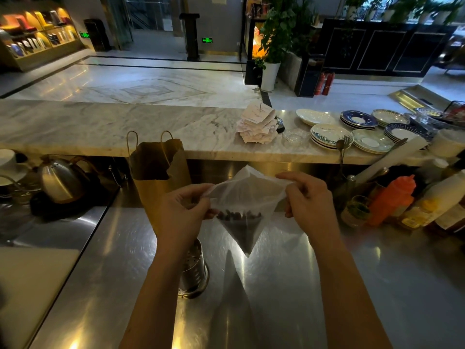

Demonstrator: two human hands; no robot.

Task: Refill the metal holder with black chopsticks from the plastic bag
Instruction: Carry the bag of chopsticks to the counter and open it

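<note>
Head view has us holding the bag (245, 197) up over the steel counter (327, 285), each side of its mouth pinched. Our left hand (183, 212) nips the left edge between thumb and curled fingers; our right hand (305, 197) does the same on the right edge, so the mouth is pulled wide and faces us. Inside, the chopsticks (240, 226) stand bunched, their ends showing as a dark cluster and the bundle tapering to the bag's bottom point, which hangs clear of the counter.

Below our left forearm stands the holder (195, 268), upright on the counter, perforated, partly hidden by the arm; we cannot tell whether it has anything in it. Behind it sits a torn paper bag (161, 177), just beside our left hand. Farther out are a kettle (60, 180) to the left, and bottles (392, 200) and stacked plates (329, 136) to the right.

We judge the risks this way: the film is thin and held only by two pinches, so a slip on either side could drop the bundle and scatter sticks across the counter. Lowering the left arm carelessly could knock the holder over. Tipping the bag from this height might send sticks past the holder's rim.
</note>
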